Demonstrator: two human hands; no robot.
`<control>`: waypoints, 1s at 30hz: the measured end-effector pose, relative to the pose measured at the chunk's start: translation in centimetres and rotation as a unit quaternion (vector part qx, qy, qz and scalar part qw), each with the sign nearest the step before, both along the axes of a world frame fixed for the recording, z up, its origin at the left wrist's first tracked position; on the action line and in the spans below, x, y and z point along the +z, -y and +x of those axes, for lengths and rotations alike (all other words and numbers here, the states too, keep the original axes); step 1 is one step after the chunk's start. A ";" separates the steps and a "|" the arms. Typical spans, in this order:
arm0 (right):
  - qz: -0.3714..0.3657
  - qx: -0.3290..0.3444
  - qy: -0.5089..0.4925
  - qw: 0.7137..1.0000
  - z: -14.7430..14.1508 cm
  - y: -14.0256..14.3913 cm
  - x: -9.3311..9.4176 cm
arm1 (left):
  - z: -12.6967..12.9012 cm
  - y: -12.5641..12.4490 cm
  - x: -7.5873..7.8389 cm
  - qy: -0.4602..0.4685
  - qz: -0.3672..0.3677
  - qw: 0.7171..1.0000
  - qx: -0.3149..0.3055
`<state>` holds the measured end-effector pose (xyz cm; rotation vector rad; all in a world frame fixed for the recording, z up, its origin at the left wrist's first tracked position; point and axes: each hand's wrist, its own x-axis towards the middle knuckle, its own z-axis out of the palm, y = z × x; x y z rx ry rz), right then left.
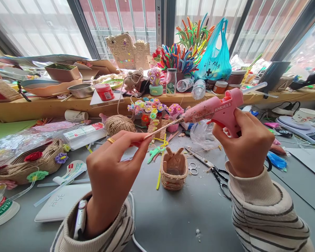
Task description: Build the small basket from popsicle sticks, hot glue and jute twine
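While only the head view is supplied, both hands are seen raised above the grey surface (173, 217). A thin stick (161, 128) is pinched between the fingertips of the left hand (112, 168), held near level so that its far end meets the nozzle. A pink glue gun (217, 108) is clenched by its grip in the right hand (245, 143), barrel pointed left at the stick's tip; this placement appears to keep the hot nozzle clear of the fingers. A gold ring is worn on the left hand. The gun's shell is smooth moulded plastic, with a translucent glue rod projecting from its rear. Directly below the stick, a small twine-wrapped basket (174, 171) stands upright on the surface, coarse and ribbed in texture. Scissors (210, 168) lie just right of it, blades towards the basket. A ball of jute twine (120, 124) rests beyond the left hand. Fuzzy pipe cleaners (183, 56) are bunched upright on the wooden shelf behind.
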<state>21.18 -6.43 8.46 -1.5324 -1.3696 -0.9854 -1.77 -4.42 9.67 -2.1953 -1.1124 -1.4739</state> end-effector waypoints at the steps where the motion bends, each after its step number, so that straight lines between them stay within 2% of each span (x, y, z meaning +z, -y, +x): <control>1: 0.002 0.001 -0.001 1.000 0.0 0.0 0.0 | 0.0 0.0 0.0 0.000 0.000 1.000 0.000; 6: -0.024 -0.002 -0.019 1.000 -0.1 0.4 0.2 | 0.2 0.2 0.0 -0.003 -0.018 1.000 -0.007; 30: -0.033 -0.016 -0.013 0.999 0.2 0.3 0.2 | 0.2 0.4 0.2 0.000 -0.020 1.000 0.002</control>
